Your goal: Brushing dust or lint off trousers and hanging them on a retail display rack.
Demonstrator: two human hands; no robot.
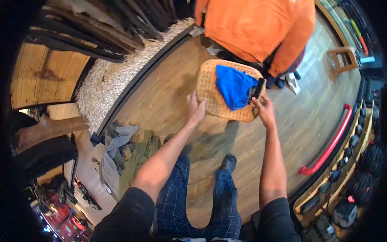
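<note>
My left hand (196, 109) grips the left edge of a tan woven basket (207, 82), flat and rounded at the corners, held out ahead of me. At the opposite edge my right hand (264, 111) is closed by the lower right corner, fingers against the rim. A crumpled bright blue cloth (231, 85) lies on the basket. Beside the cloth, along the right rim, is a narrow black strip-like object (260, 86) close to my right fingertips; its kind is unclear. Whether those fingers also pinch it I cannot tell.
An orange sweatshirt (250, 30) tops a heap just beyond the basket. Grey and green clothes (137, 155) lie at left. A red curved rail (328, 147) and racks of black gear (350, 177) line the right. A wooden stool (343, 60) stands far right.
</note>
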